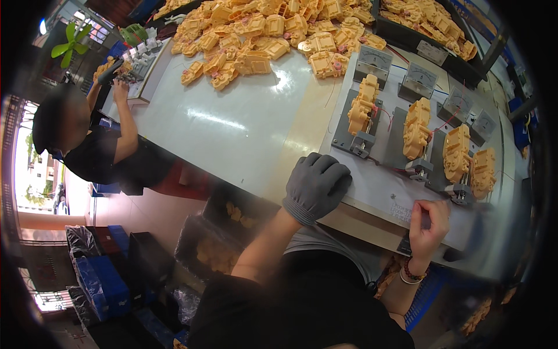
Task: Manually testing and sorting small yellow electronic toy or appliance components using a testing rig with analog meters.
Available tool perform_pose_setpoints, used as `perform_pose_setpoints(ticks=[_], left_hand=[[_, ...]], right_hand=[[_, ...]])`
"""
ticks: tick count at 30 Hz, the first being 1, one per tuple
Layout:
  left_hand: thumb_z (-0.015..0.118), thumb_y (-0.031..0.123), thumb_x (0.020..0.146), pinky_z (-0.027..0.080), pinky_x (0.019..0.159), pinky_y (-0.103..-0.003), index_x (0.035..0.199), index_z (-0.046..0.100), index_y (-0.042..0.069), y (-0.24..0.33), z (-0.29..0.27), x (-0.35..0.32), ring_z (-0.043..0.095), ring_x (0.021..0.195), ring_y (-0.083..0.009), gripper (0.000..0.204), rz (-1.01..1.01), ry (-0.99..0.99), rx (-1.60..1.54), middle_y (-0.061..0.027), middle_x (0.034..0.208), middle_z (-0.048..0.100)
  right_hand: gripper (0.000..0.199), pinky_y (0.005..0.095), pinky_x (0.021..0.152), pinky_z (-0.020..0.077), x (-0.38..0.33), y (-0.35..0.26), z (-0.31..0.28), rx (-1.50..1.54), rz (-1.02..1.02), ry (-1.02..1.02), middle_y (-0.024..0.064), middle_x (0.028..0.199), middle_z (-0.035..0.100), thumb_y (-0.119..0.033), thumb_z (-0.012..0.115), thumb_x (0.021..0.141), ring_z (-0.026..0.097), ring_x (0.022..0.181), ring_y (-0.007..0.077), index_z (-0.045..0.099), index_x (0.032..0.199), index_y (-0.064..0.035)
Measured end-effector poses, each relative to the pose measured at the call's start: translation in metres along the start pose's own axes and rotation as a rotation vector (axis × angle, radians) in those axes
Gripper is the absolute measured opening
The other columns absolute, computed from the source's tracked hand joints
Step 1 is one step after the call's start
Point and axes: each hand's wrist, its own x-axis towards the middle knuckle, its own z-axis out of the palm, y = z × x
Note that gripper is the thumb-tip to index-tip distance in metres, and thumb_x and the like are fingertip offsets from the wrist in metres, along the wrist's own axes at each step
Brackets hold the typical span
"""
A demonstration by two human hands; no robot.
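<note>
Here, at the near edge of the white test board (383, 195), the left hand (315, 185) in a grey glove lies flat, fingers together, holding nothing. The bare right hand (429, 224) rests curled on the board's front edge, gripping nothing visible. Beyond them four yellow plastic housings (417, 128) stand in grey fixtures on the board. Farther back, meters (373, 60), then a heap of yellow parts (267, 35).

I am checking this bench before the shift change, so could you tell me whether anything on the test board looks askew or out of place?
Nothing stands out as damaged or spilled. Four yellow housings sit upright in their fixtures on the grey board, and the loose yellow parts lie in a heap at the table's far end. The gloved left hand rests flat on the board's edge; the bare right hand touches its near edge.
</note>
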Motion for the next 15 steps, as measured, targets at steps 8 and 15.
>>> perform_pose_setpoints(ticks=[8,15], left_hand=[[0.068,0.016,0.078,0.046,0.074,-0.039,0.086,0.064,0.011,-0.006,-0.011,0.016,0.056,0.083,-0.0296,0.010,-0.064,-0.255,0.021,-0.0071,0.085,0.060],[0.067,0.016,0.079,0.047,0.074,-0.039,0.084,0.064,0.010,-0.006,-0.009,0.017,0.056,0.082,-0.0300,0.009,-0.070,-0.292,-0.018,-0.0077,0.084,0.060]], right_hand=[[0.005,0.0358,0.070,0.0381,0.002,-0.001,0.000,-0.003,-0.004,-0.007,0.0096,0.070,0.057,-0.003,0.066,0.075,0.053,0.065,0.0267,0.061,0.076,-0.0019],[0.005,0.0356,0.070,0.0378,-0.002,0.000,-0.001,-0.002,0.002,0.004,0.0095,0.069,0.056,-0.003,0.066,0.075,0.053,0.065,0.0264,0.061,0.076,-0.0021]])
